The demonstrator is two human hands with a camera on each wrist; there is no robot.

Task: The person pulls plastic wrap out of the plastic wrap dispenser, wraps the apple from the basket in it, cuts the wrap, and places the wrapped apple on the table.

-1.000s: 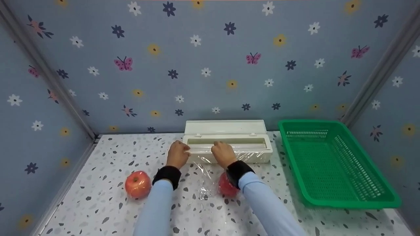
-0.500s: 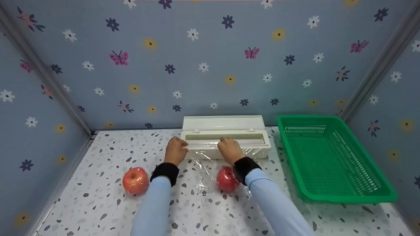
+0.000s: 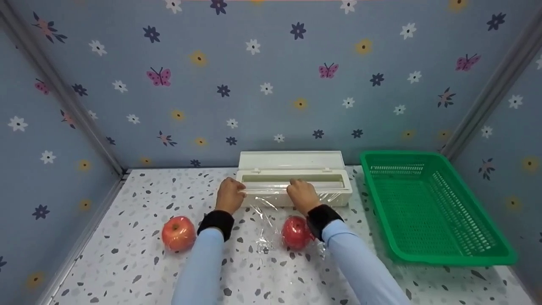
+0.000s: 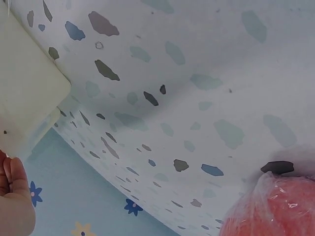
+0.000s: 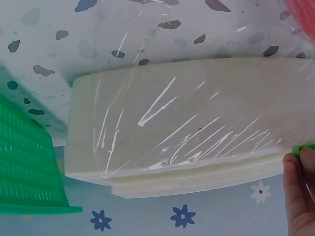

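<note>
A cling film dispenser stands near the back wall, its lid raised and a film roll inside. My left hand grips its left front corner. On the front edge, my right hand pinches a small green slide cutter, seen in the right wrist view. Clear cling film hangs over the front and spreads across the table. A red apple sits beneath or beside the film, near my right wrist; I cannot tell which. Another apple, wrapped in film, lies left of my left forearm.
A green plastic basket stands on the right of the speckled table. Patterned panels close off the back and both sides.
My right hand has slid rightward along the dispenser's front edge, uncovering more of the red apple. My left hand keeps its place on the corner. The whole view shifts slightly.
</note>
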